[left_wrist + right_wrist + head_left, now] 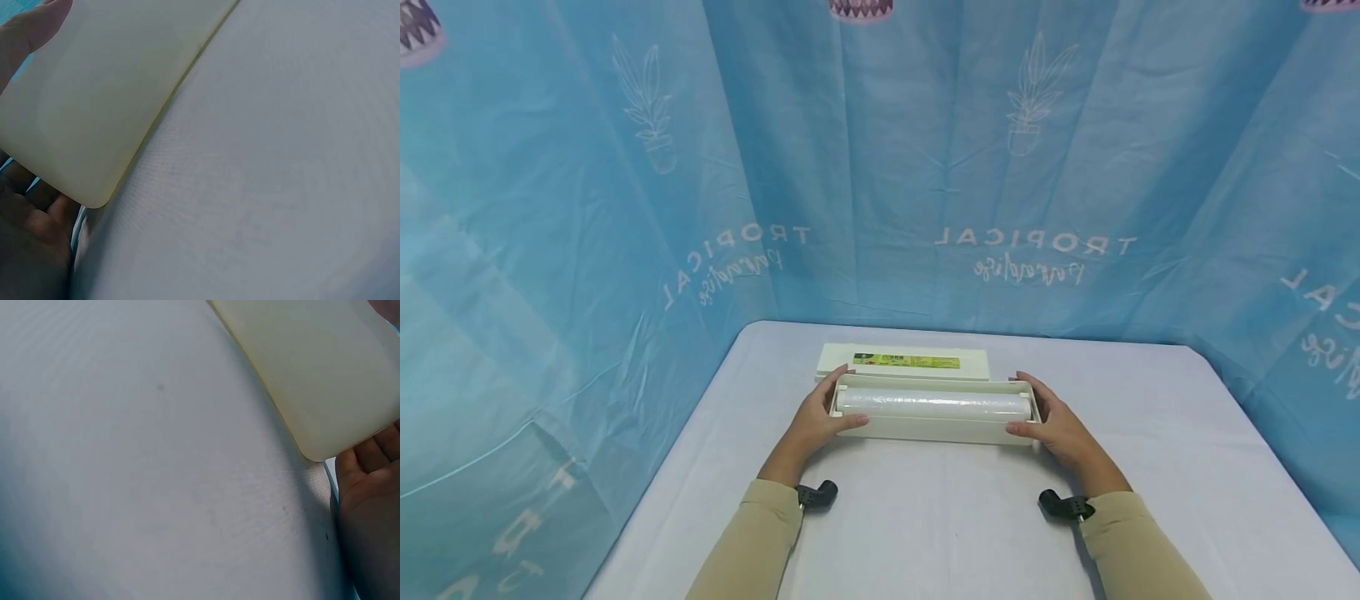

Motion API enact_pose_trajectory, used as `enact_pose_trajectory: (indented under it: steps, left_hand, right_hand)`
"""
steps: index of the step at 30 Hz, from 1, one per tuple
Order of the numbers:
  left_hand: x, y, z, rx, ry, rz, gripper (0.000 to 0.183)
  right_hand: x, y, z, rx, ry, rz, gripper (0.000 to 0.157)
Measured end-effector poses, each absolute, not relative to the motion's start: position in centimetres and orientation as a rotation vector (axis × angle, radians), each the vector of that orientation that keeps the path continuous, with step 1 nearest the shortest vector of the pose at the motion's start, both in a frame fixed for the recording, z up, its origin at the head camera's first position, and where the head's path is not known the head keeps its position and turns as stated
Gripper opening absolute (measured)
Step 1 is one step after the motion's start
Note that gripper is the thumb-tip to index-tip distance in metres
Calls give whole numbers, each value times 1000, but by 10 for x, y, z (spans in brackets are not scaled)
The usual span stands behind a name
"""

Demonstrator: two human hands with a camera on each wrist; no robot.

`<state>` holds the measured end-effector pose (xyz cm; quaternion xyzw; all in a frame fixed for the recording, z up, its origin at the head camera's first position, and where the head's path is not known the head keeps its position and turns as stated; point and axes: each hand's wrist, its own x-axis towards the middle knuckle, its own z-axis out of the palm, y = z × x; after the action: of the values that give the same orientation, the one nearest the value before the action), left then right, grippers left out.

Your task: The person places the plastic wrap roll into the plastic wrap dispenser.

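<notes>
- left hand [808, 425] grips the white box [936, 429] by its left end, thumb in front
- right hand [1062, 427] grips its right end likewise
- box, roll [934, 404] inside, just before the labelled lid [973, 360]

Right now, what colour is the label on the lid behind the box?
The label is yellow-green with dark print, clearest in the head view.
</notes>
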<state>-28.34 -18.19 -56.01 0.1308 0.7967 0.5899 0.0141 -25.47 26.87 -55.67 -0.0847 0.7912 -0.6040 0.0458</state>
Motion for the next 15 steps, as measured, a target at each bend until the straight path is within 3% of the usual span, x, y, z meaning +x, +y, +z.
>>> enact_pose_trajectory:
  steps: [15]
  left_hand:
    - [-284,-182,-559,448,2483,1816,102]
  right_hand:
    - [-255,269,-563,-279,2445,-1853,105]
